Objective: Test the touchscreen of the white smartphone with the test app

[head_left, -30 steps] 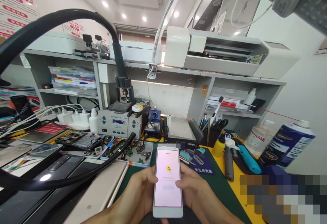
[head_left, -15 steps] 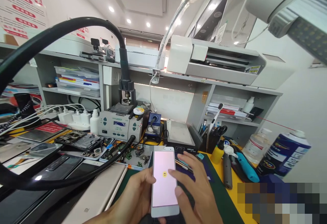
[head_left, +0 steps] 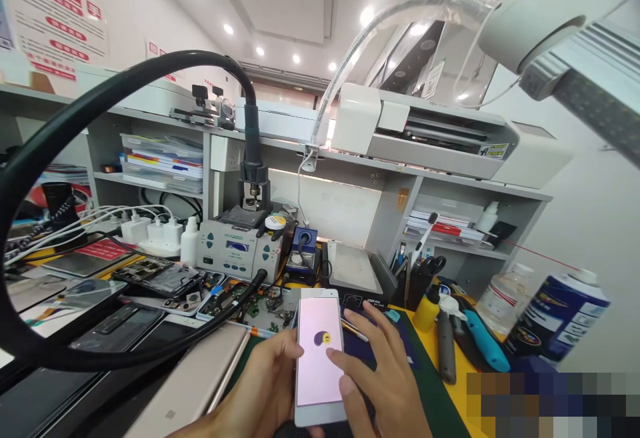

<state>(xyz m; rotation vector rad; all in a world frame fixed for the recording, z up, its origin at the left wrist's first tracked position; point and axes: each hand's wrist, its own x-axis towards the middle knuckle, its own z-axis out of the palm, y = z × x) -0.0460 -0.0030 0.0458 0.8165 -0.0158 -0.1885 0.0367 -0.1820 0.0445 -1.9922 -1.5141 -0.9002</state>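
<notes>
A white smartphone stands tilted toward me at the bottom centre, its lit pale pink screen showing a dark blob with a yellow round icon. My left hand is closed around its left edge, the thumb along the side of the screen. My right hand is at the phone's right side with fingers spread, the index fingertip over or on the screen just below the icon. Whether it touches the glass I cannot tell. Beneath lies a green mat.
Several phones, one a gold phone, lie at left under a thick black hose. Behind are a parts tray and a grey control unit. At right stand a yellow bottle, a blue-handled tool and a spray can.
The camera view has tilted up slightly. On the screen, the small yellow icon has become a dark blob with a yellow icon. Both hands keep nearly the same place on the phone.
</notes>
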